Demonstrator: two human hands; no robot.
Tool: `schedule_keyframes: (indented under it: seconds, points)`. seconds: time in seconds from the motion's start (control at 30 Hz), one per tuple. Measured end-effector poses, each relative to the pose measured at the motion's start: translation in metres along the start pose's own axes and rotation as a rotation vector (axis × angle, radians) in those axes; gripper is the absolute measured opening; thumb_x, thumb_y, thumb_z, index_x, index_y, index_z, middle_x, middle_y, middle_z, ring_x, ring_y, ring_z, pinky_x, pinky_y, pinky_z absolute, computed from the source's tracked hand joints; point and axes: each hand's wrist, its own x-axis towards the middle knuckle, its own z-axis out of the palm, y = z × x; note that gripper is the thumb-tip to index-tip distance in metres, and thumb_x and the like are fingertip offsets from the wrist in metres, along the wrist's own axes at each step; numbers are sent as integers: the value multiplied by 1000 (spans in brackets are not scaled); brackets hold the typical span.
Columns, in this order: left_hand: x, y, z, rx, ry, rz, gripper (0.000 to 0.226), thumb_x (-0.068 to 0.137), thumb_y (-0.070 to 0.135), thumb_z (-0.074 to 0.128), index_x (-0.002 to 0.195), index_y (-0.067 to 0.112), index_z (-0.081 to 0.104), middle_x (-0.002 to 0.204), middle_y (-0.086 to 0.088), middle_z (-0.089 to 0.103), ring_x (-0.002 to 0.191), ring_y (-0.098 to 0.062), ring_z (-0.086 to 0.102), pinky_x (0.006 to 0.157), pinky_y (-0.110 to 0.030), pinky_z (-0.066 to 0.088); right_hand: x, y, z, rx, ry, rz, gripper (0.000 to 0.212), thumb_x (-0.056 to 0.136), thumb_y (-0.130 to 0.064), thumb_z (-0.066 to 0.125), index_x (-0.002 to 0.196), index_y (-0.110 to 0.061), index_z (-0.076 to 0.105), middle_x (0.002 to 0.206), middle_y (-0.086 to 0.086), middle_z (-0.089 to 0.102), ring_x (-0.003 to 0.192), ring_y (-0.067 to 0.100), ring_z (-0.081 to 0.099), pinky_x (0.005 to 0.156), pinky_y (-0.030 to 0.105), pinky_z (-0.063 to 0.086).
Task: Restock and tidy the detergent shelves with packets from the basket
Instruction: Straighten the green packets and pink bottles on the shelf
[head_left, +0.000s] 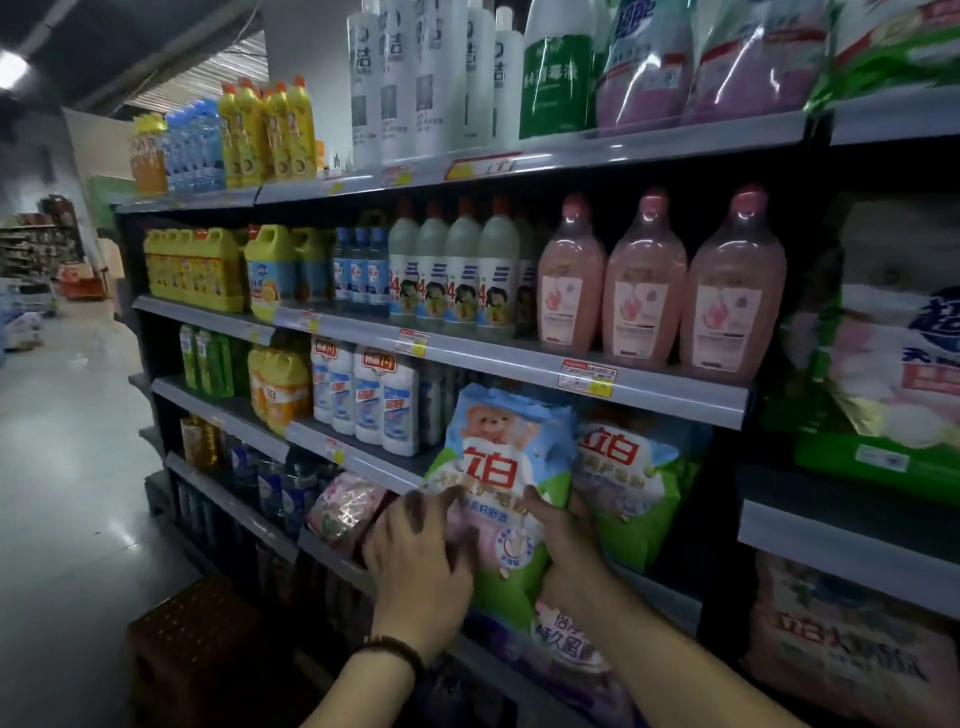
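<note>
A blue, green and pink detergent packet (506, 467) with a bear picture and red characters stands upright at the front of the third shelf (363, 460). My left hand (421, 561) presses on its lower left side and my right hand (563, 556) grips its lower right edge. A second packet of the same kind (639, 478) stands just behind it to the right. A pink packet (345, 509) lies on the shelf below, left of my left hand. A purple packet (566, 649) sits under my right wrist.
Bottles fill the upper shelves: pink ones (644, 280) directly above the packets, white ones (387, 400) to the left. A brown perforated crate (197, 639) stands on the floor at lower left. Large bags (883, 332) fill the right bay. The aisle floor (62, 441) opens leftward.
</note>
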Motion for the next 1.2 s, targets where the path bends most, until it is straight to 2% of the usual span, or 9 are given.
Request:
schedule_keyframes:
  seconds: [0.17,0.37,0.53,0.63,0.8,0.93,1.07,1.13,1.2]
  points:
    - [20,-5,42,-46,5,62,68,96,65,51,155,62,17,168,-11,8,156,-39,7,120,-59,28,56,-9,19,-21,53,-8,26,96,-17,76,121,-20,71,104,11,81,91,36,79,76,52,66]
    - [77,-10,83,-58,-79,43,89,91,67,59,158,59,0,163,-13,17,148,-40,25,112,-54,40,115,-16,40,-155,76,-124,25,99,-20,74,123,-26,71,100,3,81,80,26,81,67,43,66]
    - [127,-2,107,-143,-48,119,90,99,30,61,158,58,0,171,-20,6,159,-37,10,126,-46,25,153,-29,62,-224,117,-195,19,99,-30,74,115,-22,68,107,8,77,89,28,78,72,39,65]
    - [139,-4,123,-146,-119,113,85,100,22,59,160,54,7,172,-19,7,159,-35,15,127,-43,26,166,-23,58,-532,124,-207,44,100,-35,70,137,-16,56,138,12,63,117,32,67,90,38,57]
    - [132,-5,149,27,-160,87,89,104,30,47,152,61,-22,174,-15,-1,159,-39,12,127,-60,16,137,-17,51,-1065,171,-292,86,101,-30,67,165,-7,14,168,18,32,152,36,39,121,46,41]
    - [133,2,145,194,-163,77,95,99,41,50,151,59,-27,175,-12,-4,160,-35,13,124,-67,-8,82,-14,32,-1548,-110,-392,88,105,-33,57,170,-18,-1,176,13,-15,164,37,0,133,50,16]
    - [140,2,130,203,-295,22,83,101,44,46,153,62,-17,176,-6,-4,160,-40,13,124,-70,-4,48,-18,-25,-1967,-152,-546,93,98,-44,65,170,-27,9,175,19,-17,161,41,-21,130,61,-4]
    - [135,10,125,192,-317,45,71,105,55,34,154,62,-17,175,-5,-9,158,-49,1,124,-69,-2,43,-17,-59,-2000,7,-679,100,81,-47,80,166,-35,29,175,25,1,162,48,-3,127,69,8]
    - [118,25,124,194,-276,173,65,104,62,21,154,59,-20,172,-6,-22,157,-46,-16,125,-67,-1,41,-19,-86,-1991,87,-732,94,79,-58,73,163,-43,34,174,25,13,161,50,8,121,75,16]
